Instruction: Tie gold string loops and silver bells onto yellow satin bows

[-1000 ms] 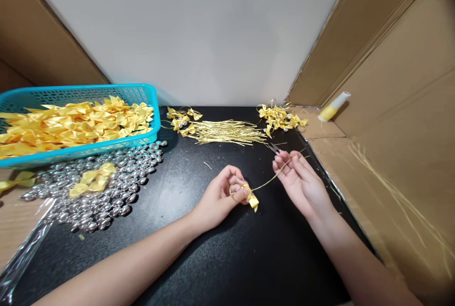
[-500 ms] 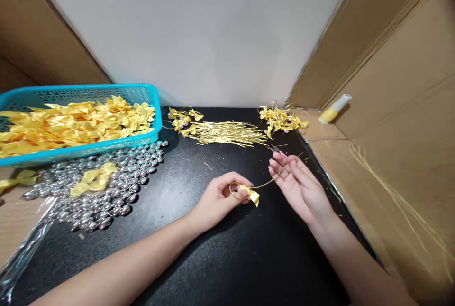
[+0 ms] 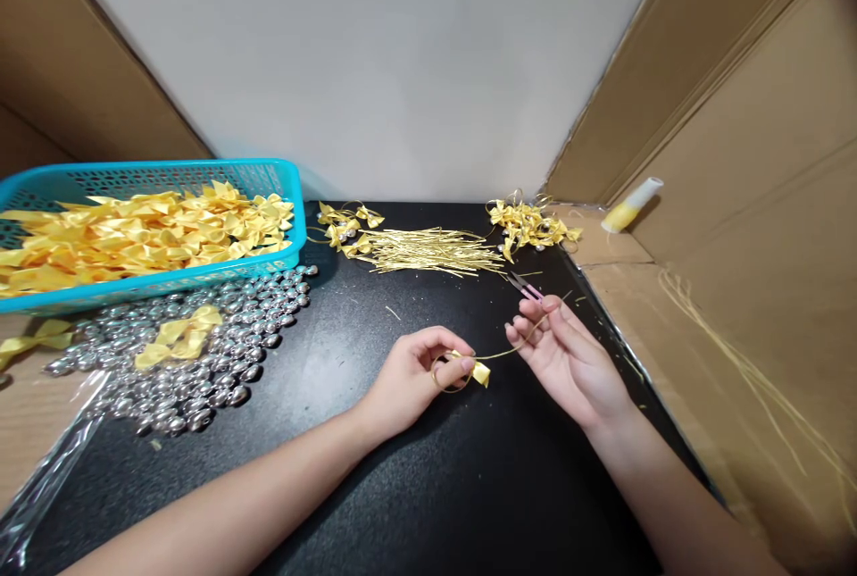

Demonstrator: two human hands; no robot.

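Near the middle of the black table (image 3: 402, 487), my left hand (image 3: 419, 375) pinches a small yellow bow (image 3: 480, 373) with a loop of gold cord beside it. The cord (image 3: 499, 354) runs right to my right hand (image 3: 569, 362), whose thumb and forefinger grip its far end, palm turned up. Just beyond those fingertips lie small scissors with pink handles (image 3: 528, 290). A bundle of gold cords (image 3: 432, 252) lies across the back of the table. Whether a bead is on the held cord cannot be seen.
A blue basket (image 3: 298, 210) of yellow bows stands back left, with silver beads (image 3: 228, 353) before it and several bows (image 3: 178, 339) on them. Corded bows (image 3: 528, 226) lie back right, others (image 3: 345, 226) back left. A yellow-white tube (image 3: 631, 204) rests on cardboard at right.
My right hand has moved slightly down, uncovering more of the scissors' handles. The cord sags a little more, and the loop and bow at my left hand have shifted slightly.
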